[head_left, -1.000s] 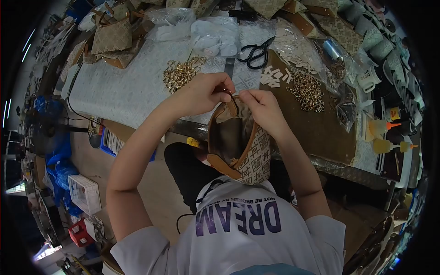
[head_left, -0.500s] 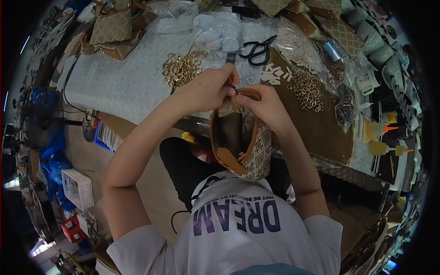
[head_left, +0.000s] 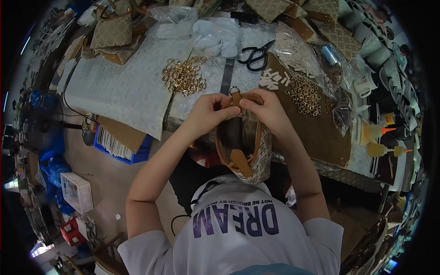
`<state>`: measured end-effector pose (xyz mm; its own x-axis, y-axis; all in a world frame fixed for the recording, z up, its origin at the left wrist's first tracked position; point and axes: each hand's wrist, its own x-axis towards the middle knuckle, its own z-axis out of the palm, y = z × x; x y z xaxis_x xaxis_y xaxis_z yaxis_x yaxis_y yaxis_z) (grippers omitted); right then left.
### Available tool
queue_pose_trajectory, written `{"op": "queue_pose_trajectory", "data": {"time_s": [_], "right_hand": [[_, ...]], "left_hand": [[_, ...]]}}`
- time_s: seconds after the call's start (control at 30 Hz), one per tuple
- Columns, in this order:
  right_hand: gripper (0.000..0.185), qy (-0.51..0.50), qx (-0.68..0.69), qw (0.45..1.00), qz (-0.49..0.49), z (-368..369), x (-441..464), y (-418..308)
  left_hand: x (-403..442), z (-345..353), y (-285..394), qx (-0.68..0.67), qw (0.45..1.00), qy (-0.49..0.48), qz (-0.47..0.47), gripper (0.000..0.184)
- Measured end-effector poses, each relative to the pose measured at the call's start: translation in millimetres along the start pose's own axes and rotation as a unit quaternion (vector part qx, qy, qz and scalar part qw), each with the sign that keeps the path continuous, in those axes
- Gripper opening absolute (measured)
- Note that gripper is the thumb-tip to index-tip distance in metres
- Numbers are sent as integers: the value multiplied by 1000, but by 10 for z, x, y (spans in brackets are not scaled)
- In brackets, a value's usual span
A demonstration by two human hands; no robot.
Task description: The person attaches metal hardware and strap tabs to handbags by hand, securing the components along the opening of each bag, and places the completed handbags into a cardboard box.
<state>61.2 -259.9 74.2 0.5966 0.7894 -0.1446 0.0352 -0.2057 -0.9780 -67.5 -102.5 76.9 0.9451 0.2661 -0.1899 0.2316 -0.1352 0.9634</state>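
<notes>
A patterned handbag (head_left: 263,158) with tan leather trim hangs at the table's front edge, its mouth open toward me. My left hand (head_left: 211,112) pinches the far end of the bag's rim at a small tan leather tab. From the other side my right hand (head_left: 266,109) grips the same rim, its thumb close to the left one. A metal ring (head_left: 234,90) stands up in the tab, just beyond my fingertips. Another tan tab (head_left: 241,162) lies at the bag's near end. The fingertips partly hide the tab being held.
Gold metal rings (head_left: 183,77) lie in a pile beyond my left hand. Black scissors (head_left: 256,56), white strips (head_left: 274,79) and a heap of chain-like links (head_left: 305,94) are farther right. Glue bottles (head_left: 376,131) stand at the right edge. Finished-looking bags (head_left: 112,31) crowd the back.
My left hand has lowered from above the rim to its left side, and the ring in the tab now shows. The right hand still holds the rim.
</notes>
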Motion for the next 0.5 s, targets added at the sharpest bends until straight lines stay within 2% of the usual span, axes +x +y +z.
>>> {"op": "queue_pose_trajectory", "data": {"time_s": [0.1,0.23,0.3,0.33,0.37,0.4,0.47,0.5], "right_hand": [[24,19,-27,998,-47,10,17,83],[22,20,-4,995,-94,46,-60,38],[19,17,11,996,-88,62,-44,62],[19,-4,-68,995,-77,53,-43,4],[21,-11,39,993,-108,130,-37,54],[26,-11,14,997,-80,129,-29,56],[30,-57,-40,989,-129,158,-87,-138],[30,-86,-65,987,-121,140,-95,-238]], "left_hand": [[42,63,-51,56,998,23,9,24],[87,28,-108,-63,997,-41,14,17],[106,72,-167,-35,990,36,134,17],[69,94,-36,-32,981,98,165,24],[68,38,15,31,975,108,193,24],[27,5,77,59,974,123,180,27],[34,-78,72,118,971,109,176,30],[44,-83,56,140,967,103,185,29]]}}
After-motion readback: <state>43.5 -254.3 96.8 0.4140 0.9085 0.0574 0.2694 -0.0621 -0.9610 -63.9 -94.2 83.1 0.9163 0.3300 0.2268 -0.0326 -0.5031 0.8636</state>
